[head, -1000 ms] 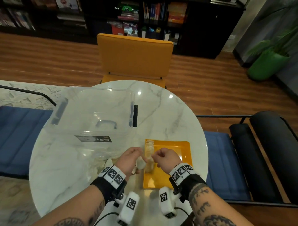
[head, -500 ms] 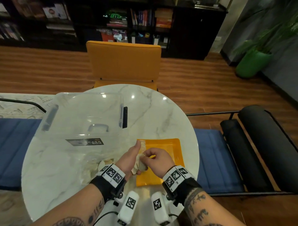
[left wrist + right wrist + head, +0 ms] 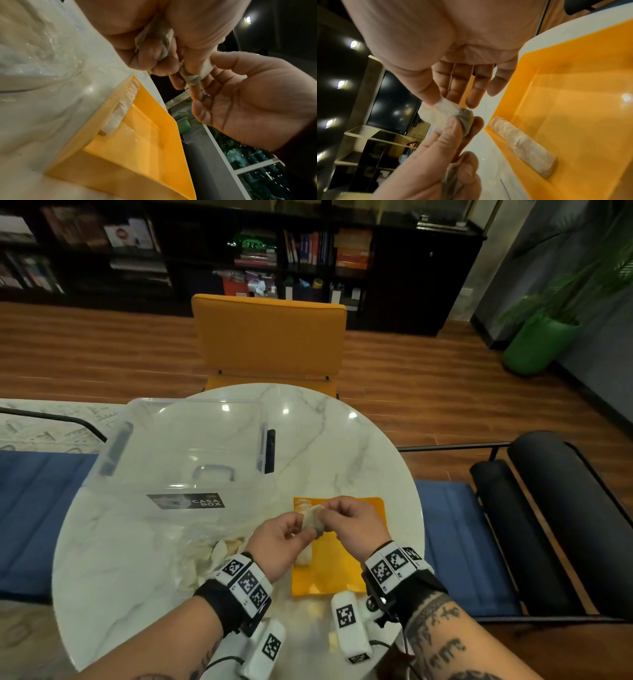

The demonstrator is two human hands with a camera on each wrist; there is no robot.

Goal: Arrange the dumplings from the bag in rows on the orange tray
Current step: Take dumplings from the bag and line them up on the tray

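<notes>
A pale dumpling [image 3: 313, 520] is pinched from both sides, between my left hand [image 3: 305, 534] and my right hand [image 3: 323, 513], above the left edge of the orange tray [image 3: 342, 563]. The right wrist view shows my right thumb and forefinger on this dumpling [image 3: 445, 115]. Its other end is under my left thumb. A second dumpling [image 3: 154, 36] sits curled in my left palm. One row of dumplings [image 3: 123, 108] lies along the tray's left wall [image 3: 522, 146]. The clear bag [image 3: 205, 549], with more dumplings inside, lies left of the tray.
A clear plastic lidded box [image 3: 185, 453] fills the back left of the round marble table [image 3: 342, 446]. An orange chair [image 3: 269, 337] stands behind it. Blue benches flank both sides. The tray's right part [image 3: 370, 515] is bare.
My right hand has left the dumpling row on the tray and come to my left hand. Both hands have risen slightly and now share one dumpling.
</notes>
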